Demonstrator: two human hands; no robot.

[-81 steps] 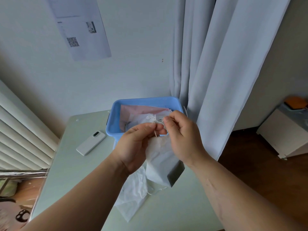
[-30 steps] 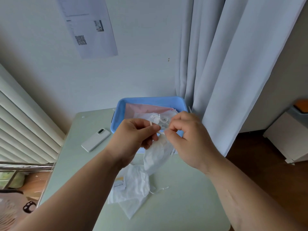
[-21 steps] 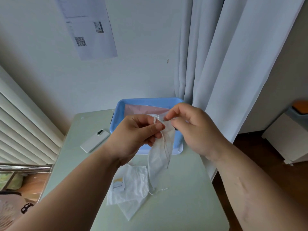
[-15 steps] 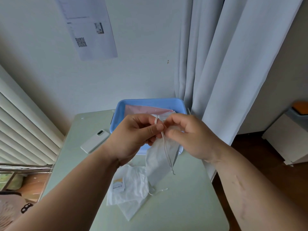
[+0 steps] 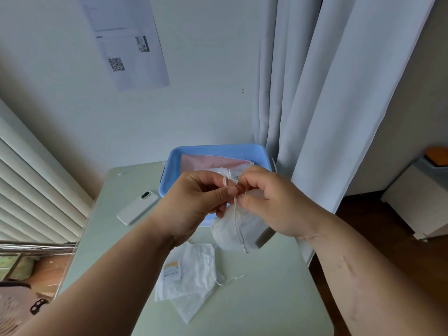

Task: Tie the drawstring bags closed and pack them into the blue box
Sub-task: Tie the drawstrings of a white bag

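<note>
So the small white fabric drawstring bag [image 5: 238,230] is up in the air, dangling just above the pale green table [image 5: 266,299] and right in front of the blue plastic box [image 5: 218,149]. Its gathered neck sits between the two hands. The body hangs down from there, long axis pretty much vertical. The thin white cord [image 5: 235,219] trails down the front of the bag.

The left hand [image 5: 194,204] has thumb and forefinger pinched together on the cord, with a loop of it showing round the forefinger. The right hand [image 5: 276,204] has its fingers [image 5: 244,202] curled in, nipping the cord right beside that, so both are clamped on it and nearly touching. Looks like mid-knot to me, not cinched yet.

The bit that matters: the box is directly beyond the hands, about equally close to both, so I'd guess a short push forward drops the bag in. A pink sheet [image 5: 206,161] already lies in there. A couple of flat white bags [image 5: 194,270] wait on the table below, and a white phone [image 5: 137,207] sits off to the left.
</note>
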